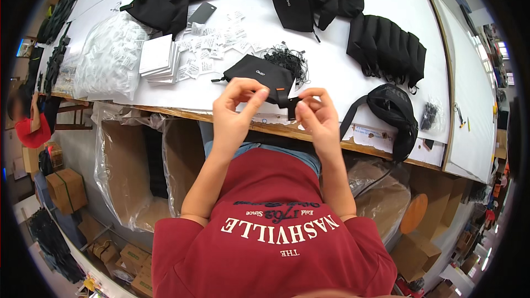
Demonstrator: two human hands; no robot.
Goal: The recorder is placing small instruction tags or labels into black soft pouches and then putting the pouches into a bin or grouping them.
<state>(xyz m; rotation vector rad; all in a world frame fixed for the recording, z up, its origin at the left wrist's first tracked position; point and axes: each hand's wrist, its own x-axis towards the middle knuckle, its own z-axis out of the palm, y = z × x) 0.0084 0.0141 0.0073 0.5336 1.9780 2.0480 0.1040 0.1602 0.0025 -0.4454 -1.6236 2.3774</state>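
A small black zip pouch [251, 69] with an orange tab lies at the table's near edge. My left hand [238, 106] pinches its near side between thumb and fingers. Close by, the fingertips of my right hand [318, 115] are pressed together beside the pouch's dark strap [284, 97]; what they hold is too small to make out. A white tag [293, 88] shows between the pouch and my right hand. Just beyond lies a tangle of thin black cords [294, 62].
Left of the pouch are loose white labels [212, 44], stacked white cards [157, 58] and a clear bag [109, 58] of labels. Black pouches [298, 1] lie at the back, more [385, 47] at right. A black bag [392, 113] hangs over the table edge. Cardboard boxes [127, 160] stand below.
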